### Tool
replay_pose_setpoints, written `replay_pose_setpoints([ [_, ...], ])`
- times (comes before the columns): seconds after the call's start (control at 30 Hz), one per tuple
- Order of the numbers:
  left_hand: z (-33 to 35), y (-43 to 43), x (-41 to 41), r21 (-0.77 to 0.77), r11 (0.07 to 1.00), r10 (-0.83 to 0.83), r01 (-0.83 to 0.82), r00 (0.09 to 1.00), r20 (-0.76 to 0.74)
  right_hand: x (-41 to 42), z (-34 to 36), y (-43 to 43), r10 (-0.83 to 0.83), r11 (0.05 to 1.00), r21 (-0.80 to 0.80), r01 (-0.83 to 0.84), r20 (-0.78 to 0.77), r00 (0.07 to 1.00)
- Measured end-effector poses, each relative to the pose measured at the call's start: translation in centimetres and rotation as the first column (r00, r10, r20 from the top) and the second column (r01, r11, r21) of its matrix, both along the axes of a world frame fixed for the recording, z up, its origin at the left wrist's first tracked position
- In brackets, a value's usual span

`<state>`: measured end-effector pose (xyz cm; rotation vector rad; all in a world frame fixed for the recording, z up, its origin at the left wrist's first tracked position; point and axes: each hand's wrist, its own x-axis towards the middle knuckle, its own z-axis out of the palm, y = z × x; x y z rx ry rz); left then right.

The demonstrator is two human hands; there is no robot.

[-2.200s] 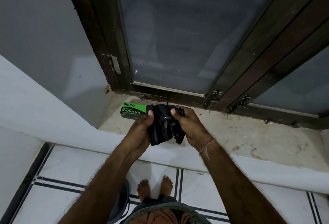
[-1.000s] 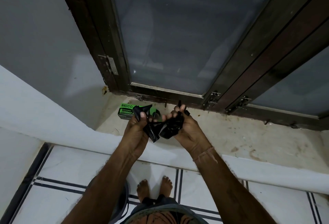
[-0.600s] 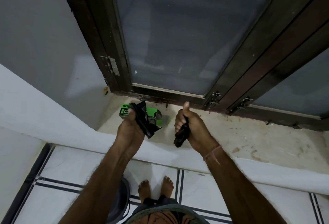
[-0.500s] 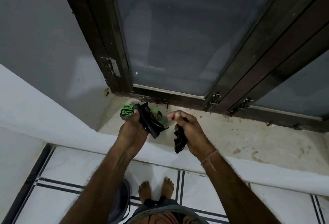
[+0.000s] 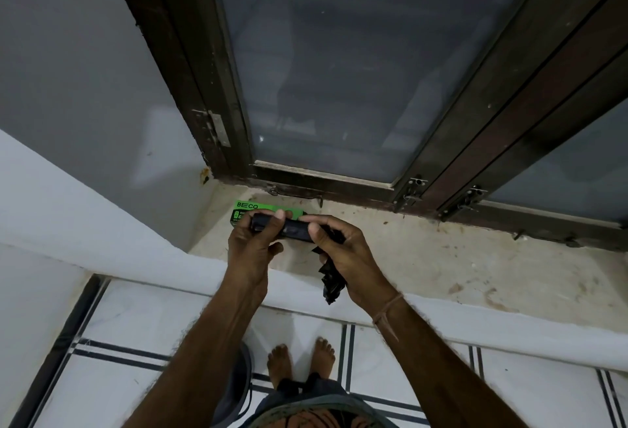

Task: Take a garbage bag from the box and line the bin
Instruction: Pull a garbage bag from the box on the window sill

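Being gripped at its two ends by the curled fingers of the left hand (image 5: 253, 245) and right hand (image 5: 345, 252), a black roll (image 5: 294, 227) is being held level over the sill (image 5: 441, 257). A loose bag (image 5: 331, 283) is being clutched in the right palm, hanging down. The green box (image 5: 263, 207), at the sill's back left corner, is being partly hidden by the fingers. The bin (image 5: 239, 393) is being half covered by the left arm.

We're in a home here, up against a window: dark wooden frame (image 5: 183, 63) around frosted glass (image 5: 339, 70), metal latches (image 5: 413, 189) at its foot, a stained stone sill (image 5: 458, 264) below, grey painted wall (image 5: 85, 70), white striped floor tiles (image 5: 129, 319) under bare feet (image 5: 279, 364).
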<state>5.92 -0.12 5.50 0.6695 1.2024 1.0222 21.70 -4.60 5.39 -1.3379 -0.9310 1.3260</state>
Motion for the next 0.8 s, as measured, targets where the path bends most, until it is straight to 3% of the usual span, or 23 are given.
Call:
replay_pose_setpoints([
  [0.1, -0.8, -0.1, -0.1, 0.109, 0.993, -0.024, 0.045, 0.982, -0.188, 0.2, -0.4, 0.1, -0.084, 0.996, 0.0, 0.084, 0.0, 0.996],
  [0.17, -1.8, 0.4, -1.0, 0.331, 0.935, 0.049, 0.131, 0.874, -0.484, 1.2, -1.1, 0.1, -0.181, 0.983, -0.025, 0.181, 0.0, 0.984],
  [0.23, -3.1, 1.6, -2.3, 0.425, 0.832, 0.157, 0.356, 0.584, -0.797, 2.6, -1.7, 0.0, -0.25, 0.967, -0.041, 0.25, 0.005, 0.968],
  [0.3, -4.5, 2.9, -3.0, 0.284, 0.777, 0.144, 0.562, 0.281, -0.949, 3.6, -2.0, 0.1, -0.303, 0.952, -0.042, 0.303, 0.019, 0.953],
  [0.37, -5.4, 3.7, -3.1, 0.145, 0.744, 0.067, 0.652, 0.144, -0.987, 3.9, -2.2, 0.3, -0.34, 0.938, -0.045, 0.343, 0.064, 0.938],
  [0.43, -5.6, 4.2, -2.9, 0.126, 0.748, 0.034, 0.651, 0.151, -0.988, 4.0, -2.8, 0.5, -0.354, 0.933, -0.021, 0.36, 0.13, 0.926],
  [0.57, -4.8, 4.5, -3.0, 0.212, 0.778, 0.044, 0.591, 0.284, -0.958, 4.2, -3.6, 0.0, -0.341, 0.94, 0.071, 0.335, 0.288, 0.895],
  [0.8, -4.3, 4.2, -3.8, 0.277, 0.765, 0.093, 0.581, 0.325, -0.941, 4.5, -2.8, -0.1, -0.26, 0.963, 0.194, 0.189, 0.472, 0.842],
])
